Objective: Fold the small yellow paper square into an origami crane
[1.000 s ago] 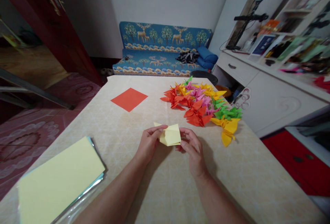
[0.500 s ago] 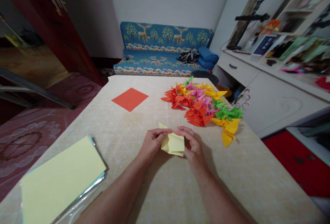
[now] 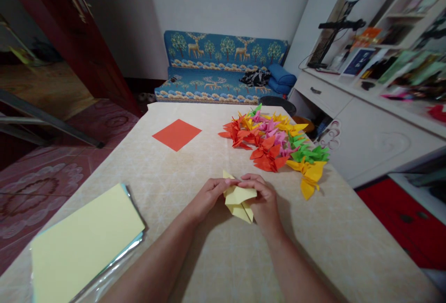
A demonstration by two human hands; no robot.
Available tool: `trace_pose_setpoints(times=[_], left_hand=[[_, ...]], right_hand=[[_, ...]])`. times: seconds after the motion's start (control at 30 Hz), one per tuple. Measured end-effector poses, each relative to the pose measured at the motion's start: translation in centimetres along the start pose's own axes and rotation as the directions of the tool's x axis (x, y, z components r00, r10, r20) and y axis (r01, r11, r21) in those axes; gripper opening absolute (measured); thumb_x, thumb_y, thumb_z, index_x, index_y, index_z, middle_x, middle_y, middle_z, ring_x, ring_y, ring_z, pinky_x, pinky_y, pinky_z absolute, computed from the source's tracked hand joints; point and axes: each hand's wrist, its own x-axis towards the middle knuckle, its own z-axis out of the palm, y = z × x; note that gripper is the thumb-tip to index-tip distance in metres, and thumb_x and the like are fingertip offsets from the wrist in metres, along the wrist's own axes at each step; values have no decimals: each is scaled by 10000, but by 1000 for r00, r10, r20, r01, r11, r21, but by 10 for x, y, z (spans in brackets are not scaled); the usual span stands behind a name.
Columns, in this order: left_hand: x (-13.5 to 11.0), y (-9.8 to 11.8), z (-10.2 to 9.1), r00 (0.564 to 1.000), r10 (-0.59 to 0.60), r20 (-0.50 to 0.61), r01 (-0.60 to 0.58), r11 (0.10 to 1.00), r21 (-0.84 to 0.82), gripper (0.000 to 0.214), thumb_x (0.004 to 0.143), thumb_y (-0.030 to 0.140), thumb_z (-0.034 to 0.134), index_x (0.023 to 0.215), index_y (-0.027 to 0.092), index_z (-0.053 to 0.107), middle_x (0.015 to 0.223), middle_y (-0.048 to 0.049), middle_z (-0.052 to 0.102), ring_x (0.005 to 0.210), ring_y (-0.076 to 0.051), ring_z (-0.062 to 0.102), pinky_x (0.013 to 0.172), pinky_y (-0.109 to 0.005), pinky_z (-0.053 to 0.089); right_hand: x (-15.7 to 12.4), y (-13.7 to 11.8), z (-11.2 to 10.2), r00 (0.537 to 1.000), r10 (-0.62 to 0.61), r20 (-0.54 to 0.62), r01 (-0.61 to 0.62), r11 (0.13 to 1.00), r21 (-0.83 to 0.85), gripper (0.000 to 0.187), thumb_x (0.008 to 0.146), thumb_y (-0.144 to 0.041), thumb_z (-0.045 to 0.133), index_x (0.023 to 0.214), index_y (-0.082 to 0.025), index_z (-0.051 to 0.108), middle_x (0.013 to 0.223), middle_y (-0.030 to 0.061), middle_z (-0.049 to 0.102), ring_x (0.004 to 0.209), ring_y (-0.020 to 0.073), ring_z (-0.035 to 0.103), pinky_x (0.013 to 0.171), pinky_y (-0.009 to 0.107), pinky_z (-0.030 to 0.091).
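Observation:
A pale yellow folded paper is held just above the beige table between both my hands. My left hand pinches its upper left edge with thumb and fingers closed. My right hand grips its right side, fingers curled over the top. The paper is partly folded into a small pointed shape, with one corner sticking up at the left.
A heap of folded paper cranes in orange, yellow, pink and green lies beyond my right hand. A flat orange square sheet lies at the far left. A stack of yellow sheets sits near left. White cabinet stands right.
The yellow paper has been folded smaller and brought down toward me. Both hands have closed in over it, the right hand curling across its top.

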Motion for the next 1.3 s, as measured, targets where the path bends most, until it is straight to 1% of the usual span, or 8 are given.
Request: trace_pose_setpoints(times=[0.13, 0.33, 0.53, 0.63, 0.83, 1.0, 1.13, 1.3], left_hand=[[-1, 2, 1, 999, -18, 29, 17, 1000, 21, 406, 830, 437, 525, 1006, 122, 713, 852, -111, 693, 718, -190, 570, 657, -268, 376], [-3, 1, 2, 996, -44, 75, 46, 999, -26, 438, 830, 463, 525, 1055, 126, 695, 838, -114, 691, 730, -199, 583, 680, -279, 388], [-5, -7, 8, 988, -95, 119, 115, 977, -182, 408, 839, 416, 542, 1089, 121, 672, 948, -131, 694, 862, -224, 607, 786, -303, 403], [-6, -9, 14, 982, -122, 142, 157, 950, -268, 398, 828, 397, 570, 1086, 111, 671, 937, -135, 698, 858, -221, 616, 804, -312, 408], [-2, -12, 12, 982, -168, 81, 186, 918, -351, 385, 825, 373, 580, 1006, 50, 688, 874, -157, 701, 770, -194, 620, 748, -296, 429], [1, -12, 5, 983, -182, 12, 175, 922, -345, 386, 827, 381, 572, 956, 38, 693, 799, -144, 698, 695, -177, 611, 683, -277, 429], [1, -11, 5, 984, -180, 14, 174, 920, -351, 419, 825, 407, 566, 961, 30, 688, 846, -160, 695, 737, -201, 619, 711, -297, 435], [1, -10, 5, 978, -198, 66, 209, 911, -355, 487, 825, 459, 541, 1061, 48, 655, 957, -182, 682, 826, -243, 626, 765, -333, 441]], right_hand=[[-1, -1, 2, 997, -70, 29, 72, 993, -90, 200, 617, -84, 649, 755, -219, 699, 884, 43, 584, 850, 200, 579, 748, 312, 459], [-7, -6, 5, 980, -154, -123, 129, 973, -192, 149, 653, -63, 626, 667, -210, 620, 834, 26, 549, 809, 184, 563, 699, 287, 442], [-14, -9, 3, 958, -247, -145, 190, 926, -327, 183, 651, -51, 632, 697, -210, 554, 869, 29, 502, 829, 188, 543, 696, 295, 437], [-15, -10, 3, 946, -284, -155, 210, 904, -373, 171, 670, -74, 621, 697, -208, 519, 852, 28, 483, 824, 189, 535, 688, 300, 438], [-14, -11, 6, 947, -279, -157, 198, 896, -398, 221, 622, -31, 554, 755, -200, 503, 876, 35, 470, 860, 201, 522, 732, 324, 435], [-16, -11, 8, 968, -237, -82, 199, 925, -322, 283, 585, 21, 493, 762, -193, 544, 890, 34, 479, 868, 187, 525, 740, 305, 442], [-17, -8, 8, 969, -229, -91, 187, 924, -334, 271, 596, 32, 509, 732, -192, 578, 850, 21, 502, 833, 170, 538, 710, 276, 441], [-16, -5, 7, 983, -185, -10, 171, 925, -339, 231, 670, -23, 564, 803, -194, 642, 827, 21, 554, 798, 164, 564, 678, 257, 444]])
